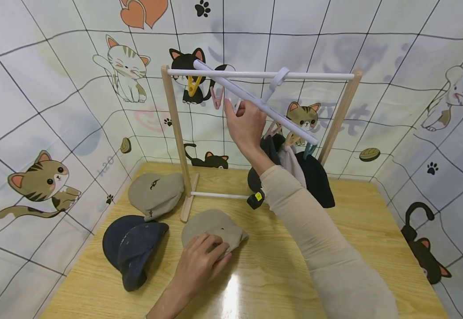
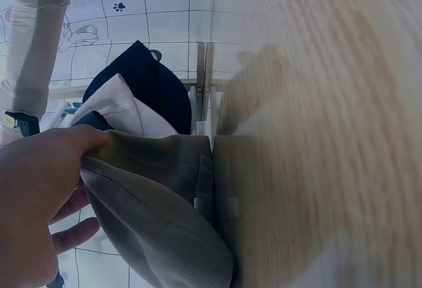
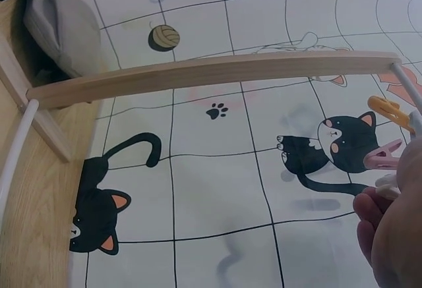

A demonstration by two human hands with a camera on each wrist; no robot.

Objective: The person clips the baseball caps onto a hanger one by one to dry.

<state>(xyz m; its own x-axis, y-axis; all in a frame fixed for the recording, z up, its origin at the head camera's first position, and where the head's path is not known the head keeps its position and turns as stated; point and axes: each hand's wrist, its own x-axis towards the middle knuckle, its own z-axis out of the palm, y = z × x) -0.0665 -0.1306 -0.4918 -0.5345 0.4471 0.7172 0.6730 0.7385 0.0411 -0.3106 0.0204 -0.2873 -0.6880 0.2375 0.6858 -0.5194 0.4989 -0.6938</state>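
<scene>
My right hand (image 1: pixel 247 124) pinches a white clothespin (image 1: pixel 237 106) under the white clip hanger (image 1: pixel 255 99). The hanger hooks over the rack's top rail and tilts down to the right. Clips at its low end hold several caps, among them a black cap (image 1: pixel 315 179) and a whitish cap (image 1: pixel 292 164). A yellow clothespin (image 1: pixel 193 85) and a pink clothespin (image 1: pixel 217 98) hang near its high end. Down on the table, my left hand (image 1: pixel 203 261) grips the edge of a beige cap (image 1: pixel 211 223). The left wrist view shows that cap's curved fabric (image 2: pixel 151 209) close up.
A navy cap (image 1: pixel 132 248) and another beige cap (image 1: pixel 156 190) lie at the left on the wooden table (image 1: pixel 359 248). The rack has wooden posts (image 1: pixel 175 133) and a low white crossbar (image 1: pixel 219 195). A cat-print sheet (image 1: pixel 48 110) surrounds the table.
</scene>
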